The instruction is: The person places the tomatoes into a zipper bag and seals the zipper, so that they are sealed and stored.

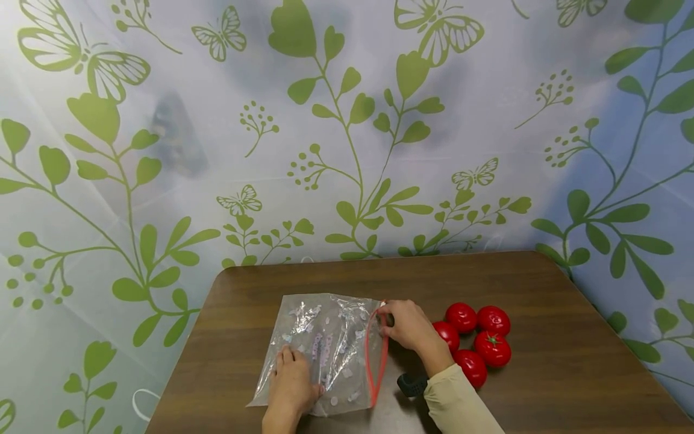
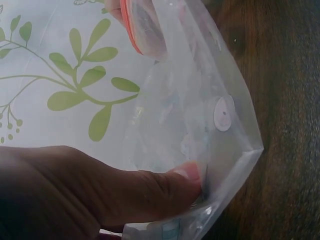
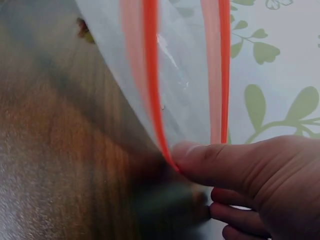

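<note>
A clear zip bag [image 1: 347, 337] with small pale prints lies on the brown table, its mouth with the red zip strips [image 1: 379, 380] facing right. My left hand [image 1: 293, 383] rests on the bag's lower left part, and in the left wrist view its thumb [image 2: 175, 187] presses the crinkled plastic; its fingers are hidden there. At the far corner of the mouth, my right hand [image 1: 409, 328] pinches the rim between thumb and fingers. The right wrist view shows the thumb [image 3: 210, 160] on one red strip, the two strips standing apart.
Several shiny red tomatoes [image 1: 493, 349] sit in a cluster just right of my right wrist, one with a green calyx showing. A black band [image 1: 412, 384] is at that wrist. Behind the wooden table [image 1: 542, 289] hangs a leaf-and-butterfly curtain [image 1: 347, 120].
</note>
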`<action>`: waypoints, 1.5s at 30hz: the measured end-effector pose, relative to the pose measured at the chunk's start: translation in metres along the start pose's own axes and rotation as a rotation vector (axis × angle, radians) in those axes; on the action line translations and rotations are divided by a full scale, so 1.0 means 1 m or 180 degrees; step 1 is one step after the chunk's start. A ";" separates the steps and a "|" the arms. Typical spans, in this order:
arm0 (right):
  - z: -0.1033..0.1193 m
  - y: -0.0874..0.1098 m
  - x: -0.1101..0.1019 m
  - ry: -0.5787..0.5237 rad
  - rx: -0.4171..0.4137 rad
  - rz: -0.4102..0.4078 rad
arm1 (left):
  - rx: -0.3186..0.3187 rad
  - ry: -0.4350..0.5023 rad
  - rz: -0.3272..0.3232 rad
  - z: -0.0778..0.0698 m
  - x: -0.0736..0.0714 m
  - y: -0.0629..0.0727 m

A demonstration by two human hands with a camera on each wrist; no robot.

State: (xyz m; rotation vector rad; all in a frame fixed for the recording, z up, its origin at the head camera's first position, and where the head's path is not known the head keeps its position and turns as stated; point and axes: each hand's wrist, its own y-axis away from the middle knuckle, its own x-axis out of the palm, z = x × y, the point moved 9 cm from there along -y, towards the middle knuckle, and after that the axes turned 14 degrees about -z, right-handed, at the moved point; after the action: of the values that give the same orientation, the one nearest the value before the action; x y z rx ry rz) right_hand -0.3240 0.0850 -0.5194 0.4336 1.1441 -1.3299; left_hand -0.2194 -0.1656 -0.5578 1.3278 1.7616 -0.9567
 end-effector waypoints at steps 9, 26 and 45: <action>0.000 0.000 0.000 0.0040 0.0028 0.0018 | 0.0071 0.0032 -0.0127 -0.004 -0.007 0.002; 0.000 0.003 0.012 0.0221 0.0155 0.0128 | 0.0183 -0.0126 -0.0151 -0.016 -0.029 0.003; 0.001 0.005 0.009 0.0221 0.0245 0.0102 | 0.0508 0.0460 -0.0409 -0.050 -0.037 0.003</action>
State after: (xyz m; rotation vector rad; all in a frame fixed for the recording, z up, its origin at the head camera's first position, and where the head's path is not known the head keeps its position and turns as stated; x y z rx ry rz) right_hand -0.3208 0.0808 -0.5284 0.5559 1.1413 -1.3429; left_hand -0.2146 -0.1372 -0.5025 1.4282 1.9329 -1.1164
